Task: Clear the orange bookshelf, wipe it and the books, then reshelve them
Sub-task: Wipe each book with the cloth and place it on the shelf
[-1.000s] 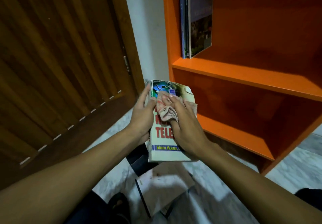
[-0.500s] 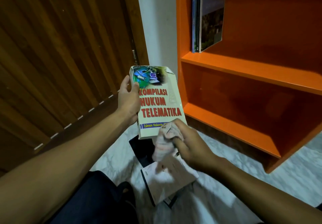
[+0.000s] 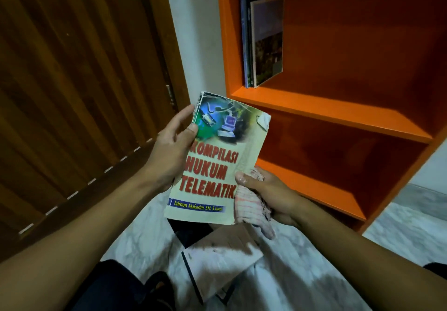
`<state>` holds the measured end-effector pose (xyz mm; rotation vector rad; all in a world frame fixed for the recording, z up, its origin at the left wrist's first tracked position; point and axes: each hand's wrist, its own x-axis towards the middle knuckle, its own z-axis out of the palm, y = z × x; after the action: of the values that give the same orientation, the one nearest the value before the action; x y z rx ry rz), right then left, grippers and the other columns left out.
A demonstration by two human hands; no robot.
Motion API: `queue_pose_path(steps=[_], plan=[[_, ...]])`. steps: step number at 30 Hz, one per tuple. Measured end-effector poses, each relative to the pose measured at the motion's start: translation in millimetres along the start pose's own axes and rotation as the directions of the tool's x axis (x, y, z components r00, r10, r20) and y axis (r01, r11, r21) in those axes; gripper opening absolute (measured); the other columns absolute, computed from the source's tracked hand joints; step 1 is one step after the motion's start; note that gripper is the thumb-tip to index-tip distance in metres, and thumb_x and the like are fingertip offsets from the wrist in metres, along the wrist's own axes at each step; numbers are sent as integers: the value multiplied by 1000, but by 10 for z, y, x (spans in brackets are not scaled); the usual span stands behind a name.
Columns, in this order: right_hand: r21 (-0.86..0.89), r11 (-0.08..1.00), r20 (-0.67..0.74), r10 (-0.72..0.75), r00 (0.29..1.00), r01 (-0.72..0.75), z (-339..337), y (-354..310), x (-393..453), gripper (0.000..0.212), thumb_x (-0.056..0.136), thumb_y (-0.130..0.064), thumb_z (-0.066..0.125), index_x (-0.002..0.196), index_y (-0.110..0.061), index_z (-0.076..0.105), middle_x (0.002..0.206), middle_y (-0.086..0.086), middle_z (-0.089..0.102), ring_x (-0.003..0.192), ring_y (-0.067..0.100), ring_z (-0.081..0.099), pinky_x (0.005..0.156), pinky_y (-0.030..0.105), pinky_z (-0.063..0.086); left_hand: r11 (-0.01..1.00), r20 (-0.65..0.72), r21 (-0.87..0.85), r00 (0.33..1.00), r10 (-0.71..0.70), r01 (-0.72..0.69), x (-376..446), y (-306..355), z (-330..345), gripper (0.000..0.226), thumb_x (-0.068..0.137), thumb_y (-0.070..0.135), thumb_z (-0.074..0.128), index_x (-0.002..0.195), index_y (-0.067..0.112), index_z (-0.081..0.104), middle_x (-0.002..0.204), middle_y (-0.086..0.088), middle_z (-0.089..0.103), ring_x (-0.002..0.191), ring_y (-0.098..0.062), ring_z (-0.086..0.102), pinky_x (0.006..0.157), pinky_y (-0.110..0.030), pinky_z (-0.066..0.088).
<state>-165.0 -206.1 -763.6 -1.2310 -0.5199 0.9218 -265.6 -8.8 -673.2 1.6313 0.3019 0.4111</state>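
L fingers [image 3: 186, 114] hidden behind book [image 3: 217, 165], R hand [image 3: 271, 194] seemingly gripping cloth [image 3: 249, 206] w/ book edge

A cream paperback book [image 3: 217, 163] is held up in front of the orange wooden bookshelf [image 3: 338, 114], the left hand [image 3: 169, 151] on its left edge and the right hand [image 3: 271, 194] at its lower right with a checked cloth rag [image 3: 249, 204]. A few thin books [image 3: 263, 39] stand upright at the left end of the upper shelf. Below the held book, a pale book [image 3: 217, 262] lies on the marble floor [image 3: 314, 274], with a brown slatted wooden door [image 3: 72, 93] to the left.

Head cam, fwd-down, close-up.
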Motion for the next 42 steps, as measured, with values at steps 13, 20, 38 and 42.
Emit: queue_pose_path(steps=[13, 20, 38, 42], plan=[[-94, 934, -242, -357, 902, 345, -42, -724, -39, 26, 92, -13, 67, 116, -8, 59, 115, 18, 71, 105, 38, 69, 92, 60, 53, 987, 71, 146, 994, -78, 67, 79, -26, -73, 34, 96, 13, 62, 128, 25, 57, 119, 0, 72, 107, -23, 72, 94, -51, 57], [-455, 820, -234, -486, 842, 347, -293, -1358, 106, 34, 95, -23, 65, 127, -14, 58, 76, -3, 73, 58, 15, 65, 54, 31, 53, 998, -99, 34, 993, 59, -56, 372, 283, 304, 22, 96, 9, 61, 116, 17, 60, 112, -2, 73, 96, -23, 75, 84, -49, 60], [-588, 706, -489, -699, 522, 396, -1289, -2078, 388, 17, 91, -29, 69, 98, -22, 55, 68, 3, 59, 50, 16, 51, 49, 33, 43, 984, -488, -28, 861, 142, -178, 2590, 108, 2048, 20, 97, 8, 60, 107, 21, 48, 111, -7, 67, 99, -25, 67, 60, -19, 51], [-613, 698, -496, -705, 507, 370, -1420, -2025, 385, 19, 91, -27, 70, 100, -16, 58, 70, -5, 60, 52, 4, 53, 49, 24, 44, 989, -522, 36, 842, 139, -141, 2788, 15, 2115, 22, 97, 8, 60, 105, 23, 46, 119, -12, 59, 106, -31, 61, 69, -31, 52]])
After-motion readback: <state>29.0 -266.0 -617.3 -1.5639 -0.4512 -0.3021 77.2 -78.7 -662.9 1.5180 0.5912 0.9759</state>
